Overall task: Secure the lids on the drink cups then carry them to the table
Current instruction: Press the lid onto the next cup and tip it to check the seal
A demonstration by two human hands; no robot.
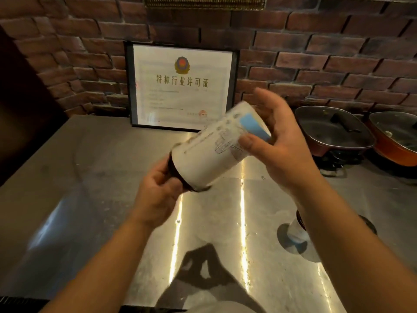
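Above steel counter [94,177], by brick wall [316,64]: drink cup [209,152] tilted, black lid [178,175] pointing lower-left, base upper-right. Left hand [158,190] curled around lid; right hand [277,141] gripping base end.

Bare steel counter [94,177] lies open from six to nine o'clock; framed white certificate [181,86] blocks twelve, two lidded pans [334,129] three.

Two bare forearms, uncovered up to the bottom edge of the picture, with no sleeve reaching into view. Left hand [155,195] and right hand [277,141] both ungloved. Short, plain fingernails. Slightly blurred around the fingers.
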